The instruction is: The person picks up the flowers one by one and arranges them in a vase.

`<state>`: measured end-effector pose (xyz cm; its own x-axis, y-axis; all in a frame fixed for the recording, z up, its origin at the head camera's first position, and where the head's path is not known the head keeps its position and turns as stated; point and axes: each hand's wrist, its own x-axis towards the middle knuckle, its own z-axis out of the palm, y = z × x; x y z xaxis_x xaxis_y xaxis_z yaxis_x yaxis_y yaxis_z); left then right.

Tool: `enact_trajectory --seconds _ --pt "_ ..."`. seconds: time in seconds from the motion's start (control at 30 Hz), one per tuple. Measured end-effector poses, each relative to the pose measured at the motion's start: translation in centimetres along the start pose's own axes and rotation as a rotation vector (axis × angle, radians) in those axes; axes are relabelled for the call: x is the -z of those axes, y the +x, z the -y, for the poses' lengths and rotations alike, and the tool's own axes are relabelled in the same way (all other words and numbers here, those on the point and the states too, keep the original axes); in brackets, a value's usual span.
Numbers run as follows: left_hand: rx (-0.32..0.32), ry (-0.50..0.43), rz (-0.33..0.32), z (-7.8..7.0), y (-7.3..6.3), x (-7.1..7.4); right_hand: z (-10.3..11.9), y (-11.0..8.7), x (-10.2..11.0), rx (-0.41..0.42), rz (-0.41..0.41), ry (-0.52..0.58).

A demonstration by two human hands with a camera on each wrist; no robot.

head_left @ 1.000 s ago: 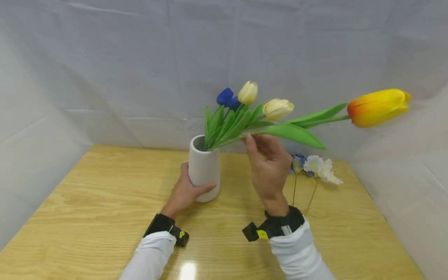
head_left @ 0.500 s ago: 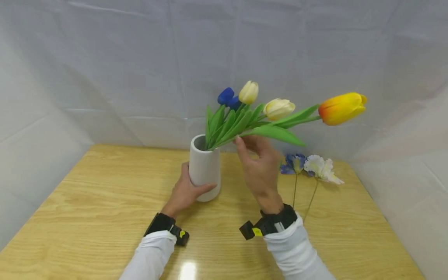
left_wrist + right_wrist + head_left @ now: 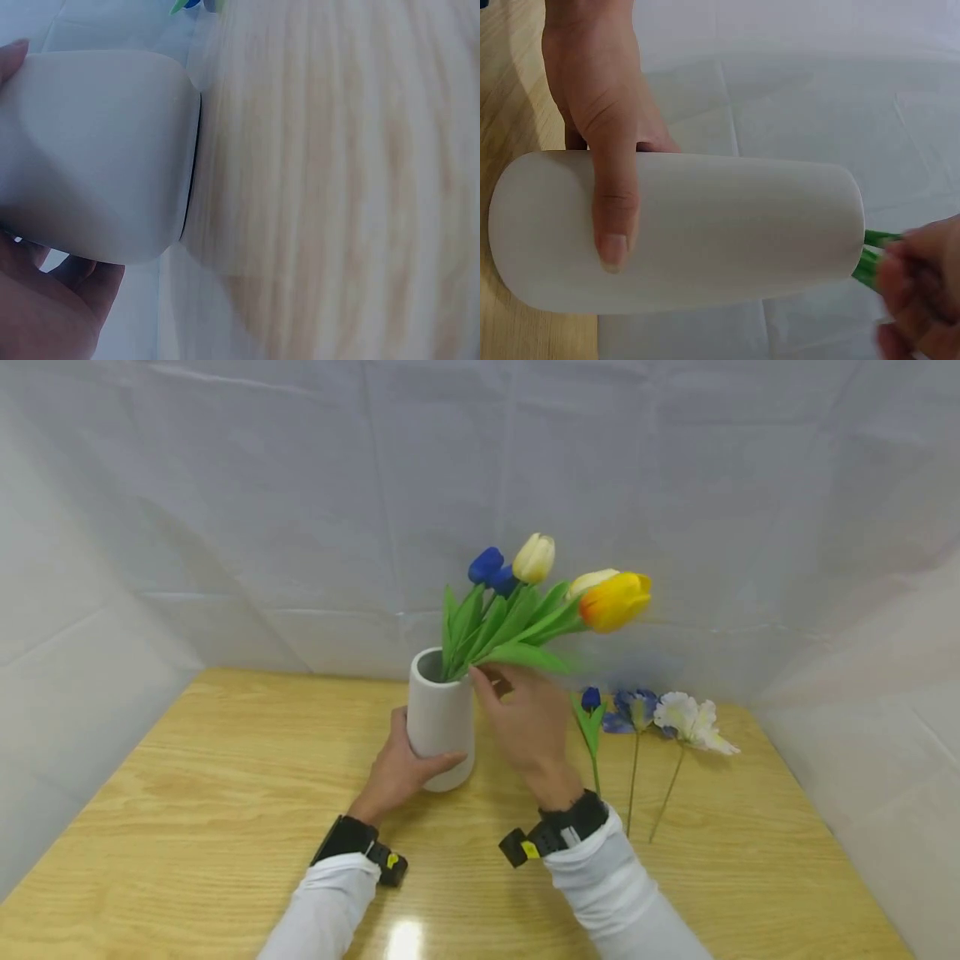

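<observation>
A white vase (image 3: pixel 441 731) stands upright on the table, its lower part gripped by my left hand (image 3: pixel 403 768); the thumb lies across its front in the right wrist view. My right hand (image 3: pixel 528 722) is at the vase's rim, thumb and fingers pinching the stem of a yellow-orange tulip (image 3: pixel 617 602). That bloom leans right and partly covers a cream tulip (image 3: pixel 592 581). Another cream tulip (image 3: pixel 535 558) and blue tulips (image 3: pixel 486 565) stand in the vase among green leaves (image 3: pixel 491 628). How deep the pinched stem reaches is hidden; the fingers are blurred in the right wrist view.
On the wooden table (image 3: pixel 247 760), right of my right hand, lie a small blue tulip (image 3: pixel 591 699), a blue-violet flower (image 3: pixel 633 708) and a white ruffled flower (image 3: pixel 693 722). White sheeting (image 3: pixel 300 527) hangs behind and at both sides.
My right hand has moved left and slightly down toward the vase's rim, drawing the yellow-orange tulip left with it. The small blue tulip on the table has come into view. My left hand stays put.
</observation>
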<state>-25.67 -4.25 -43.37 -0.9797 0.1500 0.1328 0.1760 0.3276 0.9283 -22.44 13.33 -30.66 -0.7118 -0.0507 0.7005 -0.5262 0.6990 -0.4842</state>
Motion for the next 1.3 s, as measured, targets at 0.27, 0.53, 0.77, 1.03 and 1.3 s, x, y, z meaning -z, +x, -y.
enact_trajectory --seconds 0.27,0.53,0.77,1.03,1.3 --pt "-0.011 -0.013 0.009 -0.2 0.0 -0.3 0.1 -0.4 -0.1 -0.16 0.214 -0.036" --pt "-0.006 0.003 0.001 -0.4 0.0 -0.3 -1.0 -1.4 -0.1 -0.181 0.214 -0.04" --pt "-0.013 -0.003 -0.012 -0.2 -0.1 -0.4 -2.2 -2.4 0.1 -0.231 0.205 -0.059" --pt "0.001 0.006 -0.006 -0.1 -0.1 -0.3 -4.3 -3.8 0.7 -0.287 0.214 -0.005" --pt "0.006 0.028 -0.003 -0.2 0.0 -0.1 -7.0 -5.3 1.1 -0.416 0.267 -0.047"
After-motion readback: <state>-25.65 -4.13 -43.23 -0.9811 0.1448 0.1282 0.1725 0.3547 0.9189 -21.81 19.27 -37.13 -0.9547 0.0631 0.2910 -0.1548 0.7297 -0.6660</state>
